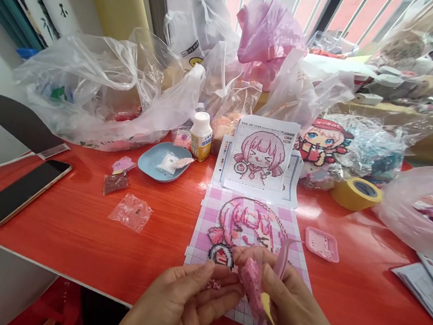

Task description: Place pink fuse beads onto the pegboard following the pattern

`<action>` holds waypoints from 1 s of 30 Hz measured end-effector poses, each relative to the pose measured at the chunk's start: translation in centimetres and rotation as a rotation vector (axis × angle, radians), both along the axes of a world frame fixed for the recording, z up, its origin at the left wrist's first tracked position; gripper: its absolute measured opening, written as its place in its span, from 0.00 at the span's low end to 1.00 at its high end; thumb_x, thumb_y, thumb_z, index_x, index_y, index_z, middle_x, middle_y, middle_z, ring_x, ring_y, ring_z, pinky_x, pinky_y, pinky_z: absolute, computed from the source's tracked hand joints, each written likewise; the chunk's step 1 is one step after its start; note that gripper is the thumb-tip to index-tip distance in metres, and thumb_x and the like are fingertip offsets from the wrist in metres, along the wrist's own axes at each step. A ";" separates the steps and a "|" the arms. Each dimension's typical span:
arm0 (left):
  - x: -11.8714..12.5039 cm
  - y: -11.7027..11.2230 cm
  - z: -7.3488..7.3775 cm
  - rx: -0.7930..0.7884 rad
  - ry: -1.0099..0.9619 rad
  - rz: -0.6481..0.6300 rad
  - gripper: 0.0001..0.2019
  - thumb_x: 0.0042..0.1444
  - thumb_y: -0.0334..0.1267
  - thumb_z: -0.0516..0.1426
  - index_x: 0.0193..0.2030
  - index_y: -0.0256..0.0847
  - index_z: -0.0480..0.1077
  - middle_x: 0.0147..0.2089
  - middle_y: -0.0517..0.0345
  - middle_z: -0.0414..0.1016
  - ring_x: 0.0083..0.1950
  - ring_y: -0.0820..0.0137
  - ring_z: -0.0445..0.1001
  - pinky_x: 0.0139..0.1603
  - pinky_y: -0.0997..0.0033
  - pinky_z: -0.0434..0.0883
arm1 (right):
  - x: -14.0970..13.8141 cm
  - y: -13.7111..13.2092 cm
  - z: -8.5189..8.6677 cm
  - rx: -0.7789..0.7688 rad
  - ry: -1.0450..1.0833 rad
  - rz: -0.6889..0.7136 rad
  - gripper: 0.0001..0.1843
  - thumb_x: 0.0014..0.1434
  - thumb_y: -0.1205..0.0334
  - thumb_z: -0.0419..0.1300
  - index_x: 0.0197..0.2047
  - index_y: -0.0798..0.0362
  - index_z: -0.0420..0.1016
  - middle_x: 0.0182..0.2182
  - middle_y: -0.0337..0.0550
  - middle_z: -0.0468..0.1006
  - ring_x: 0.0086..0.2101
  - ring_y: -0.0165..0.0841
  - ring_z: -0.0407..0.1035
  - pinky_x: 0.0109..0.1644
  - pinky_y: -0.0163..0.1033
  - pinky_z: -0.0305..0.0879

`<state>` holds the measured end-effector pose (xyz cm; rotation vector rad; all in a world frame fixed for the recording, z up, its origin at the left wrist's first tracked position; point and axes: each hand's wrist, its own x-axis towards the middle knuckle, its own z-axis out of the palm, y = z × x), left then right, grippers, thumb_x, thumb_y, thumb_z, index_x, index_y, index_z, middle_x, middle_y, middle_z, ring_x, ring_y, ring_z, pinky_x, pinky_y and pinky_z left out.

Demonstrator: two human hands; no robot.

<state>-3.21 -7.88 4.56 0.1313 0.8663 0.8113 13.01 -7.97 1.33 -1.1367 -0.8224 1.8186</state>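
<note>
My left hand [185, 297] is cupped palm up, fingers curled around a small heap of pink fuse beads [213, 284]. Close against its fingertips, my right hand [287, 296] grips a small plastic bag of pink beads [252, 286] with a yellow strip at one edge. Pink tweezers [282, 259] are also tucked in the right hand, their tip pointing up and right. Beneath both hands lies a gridded pegboard [205, 224] with a half-filled bead picture of a pink-haired character. Part of that picture is hidden by the hands. A printed pattern sheet [262, 157] stands behind it.
A pink tray [322, 244] with some beads sits right of the board, near yellow tape [357, 194]. To the left are bead bags [116, 182], a clear bag [131, 212], a blue dish [150, 160], a white bottle [200, 137] and a phone [19, 192]. Plastic bags [93, 80] line the back.
</note>
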 end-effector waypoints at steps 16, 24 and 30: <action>0.3 -0.7 -1.8 0.132 -0.103 -0.259 0.10 0.52 0.41 0.65 0.34 0.34 0.79 0.35 0.48 0.81 0.37 0.67 0.79 0.43 0.71 0.70 | -0.3 -0.1 2.2 -0.161 -0.003 0.107 0.27 0.51 0.36 0.61 0.40 0.52 0.73 0.18 0.29 0.57 0.16 0.15 0.43 0.17 0.24 0.36; 0.5 -1.0 -3.3 0.153 -0.184 -0.234 0.10 0.49 0.38 0.67 0.37 0.34 0.80 0.34 0.48 0.81 0.36 0.67 0.79 0.47 0.67 0.69 | -0.4 -0.1 2.7 -0.104 -0.033 0.188 0.23 0.52 0.37 0.61 0.39 0.48 0.74 0.24 0.32 0.62 0.19 0.15 0.43 0.19 0.24 0.35; 0.5 -0.7 -1.9 0.088 -0.120 -0.182 0.08 0.46 0.37 0.68 0.31 0.33 0.79 0.28 0.54 0.79 0.29 0.74 0.75 0.34 0.77 0.70 | 1.3 -0.1 1.9 0.012 -0.268 0.104 0.29 0.53 0.34 0.57 0.48 0.47 0.74 0.21 0.35 0.65 0.19 0.22 0.54 0.21 0.29 0.55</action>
